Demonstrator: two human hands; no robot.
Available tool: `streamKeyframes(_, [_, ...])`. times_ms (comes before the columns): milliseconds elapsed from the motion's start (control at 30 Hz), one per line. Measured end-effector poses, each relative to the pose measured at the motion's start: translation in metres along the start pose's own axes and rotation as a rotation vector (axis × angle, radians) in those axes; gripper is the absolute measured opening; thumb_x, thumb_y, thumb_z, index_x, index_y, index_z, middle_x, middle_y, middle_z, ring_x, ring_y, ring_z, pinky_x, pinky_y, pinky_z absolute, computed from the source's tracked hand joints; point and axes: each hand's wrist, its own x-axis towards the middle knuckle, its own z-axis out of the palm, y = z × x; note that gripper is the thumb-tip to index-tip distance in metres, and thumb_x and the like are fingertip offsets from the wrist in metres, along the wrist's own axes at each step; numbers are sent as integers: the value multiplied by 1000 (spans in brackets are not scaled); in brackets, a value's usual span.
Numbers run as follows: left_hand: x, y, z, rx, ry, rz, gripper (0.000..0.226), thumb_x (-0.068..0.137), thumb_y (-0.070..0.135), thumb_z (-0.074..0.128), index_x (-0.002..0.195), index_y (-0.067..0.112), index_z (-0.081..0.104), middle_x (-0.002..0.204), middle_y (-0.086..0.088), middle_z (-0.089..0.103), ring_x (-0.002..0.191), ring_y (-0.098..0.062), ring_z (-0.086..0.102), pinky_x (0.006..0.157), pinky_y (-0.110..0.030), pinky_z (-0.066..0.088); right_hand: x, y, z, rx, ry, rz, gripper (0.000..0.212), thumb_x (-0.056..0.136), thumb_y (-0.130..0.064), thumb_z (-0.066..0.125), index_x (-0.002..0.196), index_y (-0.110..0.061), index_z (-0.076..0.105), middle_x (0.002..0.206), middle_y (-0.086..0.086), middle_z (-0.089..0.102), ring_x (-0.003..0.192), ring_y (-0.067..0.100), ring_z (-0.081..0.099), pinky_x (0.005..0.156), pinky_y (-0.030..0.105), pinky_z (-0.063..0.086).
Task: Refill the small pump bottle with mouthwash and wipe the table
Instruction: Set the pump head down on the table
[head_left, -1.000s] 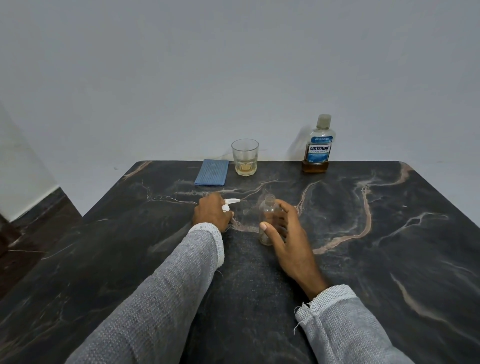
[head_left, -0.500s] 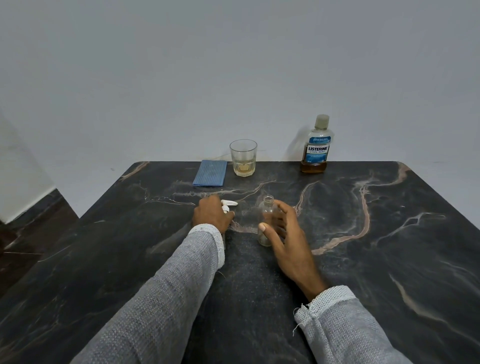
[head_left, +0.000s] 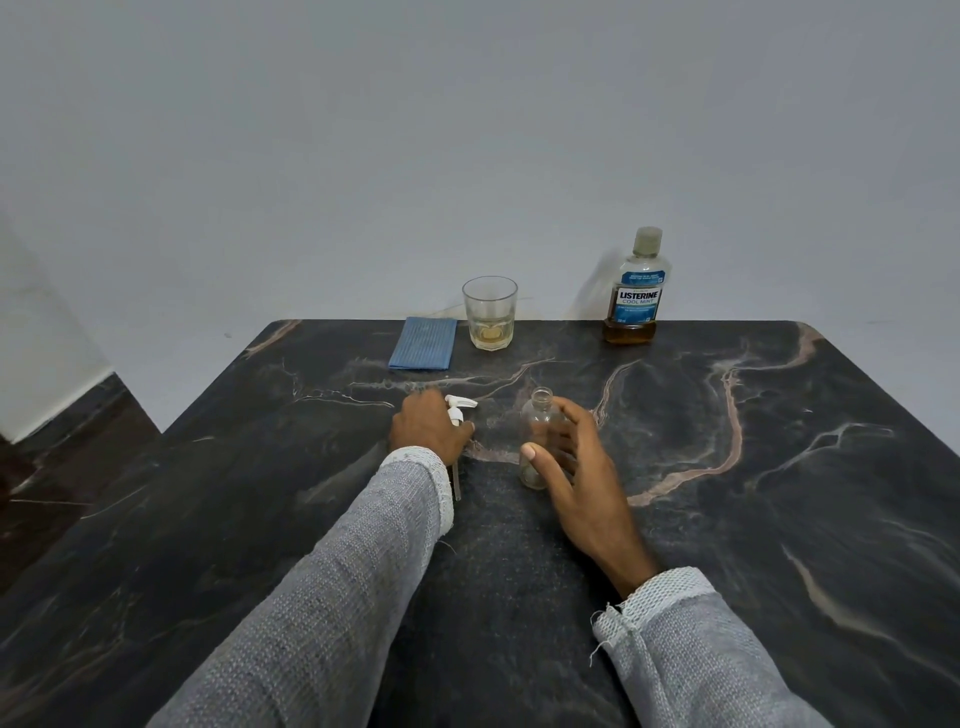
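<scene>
The small clear bottle (head_left: 540, 415) stands uncapped and upright in the middle of the dark marble table (head_left: 727, 519). My right hand (head_left: 582, 483) curls round it, thumb at the front and fingers behind the glass. Just to its left, my left hand (head_left: 428, 428) rests on the table and grips the white pump head (head_left: 458, 408). The pump's clear tube (head_left: 457, 483) sticks out toward me beside the wrist. The mouthwash bottle (head_left: 638, 291), capped and holding a little amber liquid, stands at the far edge. A folded blue cloth (head_left: 423, 349) lies at the far edge, left of centre.
A drinking glass (head_left: 489, 314) with a little yellowish liquid stands next to the blue cloth at the back. A pale wall rises right behind the table's far edge. Dark floor shows past the table's left side.
Both hands hold the same things in nearly the same places. The pump head sits slightly lower toward the table than a second ago.
</scene>
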Motion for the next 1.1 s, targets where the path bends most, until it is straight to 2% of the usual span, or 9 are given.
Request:
streamKeyframes(267, [-2, -3, -1, -26, 16, 14, 44, 83, 30, 74, 120, 10, 62, 120, -12, 64, 108, -30, 62, 90, -39, 51, 0, 1, 1, 9, 6, -8, 52, 92, -31, 63, 122, -63, 35, 125, -22, 58, 114, -8, 56, 92, 9, 44])
streamKeyframes(467, [-2, -4, -2, -21, 27, 40, 38, 84, 29, 73, 116, 11, 64, 118, -11, 65, 108, -29, 61, 89, -38, 49, 0, 2, 1, 6, 3, -12, 52, 91, -35, 62, 122, -64, 33, 130, -16, 57, 117, -4, 56, 97, 18, 46])
streamKeyframes(600, [-4, -5, -3, -30, 22, 39, 41, 82, 32, 75, 115, 11, 64, 118, -10, 65, 108, -29, 62, 87, -36, 49, 0, 1, 0, -6, 1, -15, 56, 92, -32, 63, 120, -68, 31, 126, -24, 55, 116, -9, 54, 93, 10, 45])
streamKeyframes(733, [-7, -4, -5, -36, 2, 44, 46, 80, 33, 77, 117, 11, 61, 121, -11, 63, 110, -30, 61, 90, -38, 49, -1, 2, -1, 9, 2, -14, 56, 92, -29, 63, 123, -63, 33, 128, -18, 56, 117, -6, 55, 93, 12, 45])
streamKeyframes(867, [-12, -5, -9, -73, -12, 54, 57, 77, 32, 79, 123, 11, 54, 126, -11, 61, 115, -32, 58, 92, -38, 47, -1, 2, -2, 10, 9, -12, 58, 92, -28, 64, 127, -62, 32, 128, -20, 56, 116, -8, 55, 94, 10, 45])
streamKeyframes(1100, [-19, -10, -13, -144, -55, 83, 62, 77, 24, 78, 130, 13, 48, 121, -11, 65, 113, -32, 60, 98, -41, 48, -1, 6, -2, 16, 15, 0, 56, 91, -30, 65, 130, -57, 36, 134, -10, 58, 122, 1, 55, 105, 33, 47])
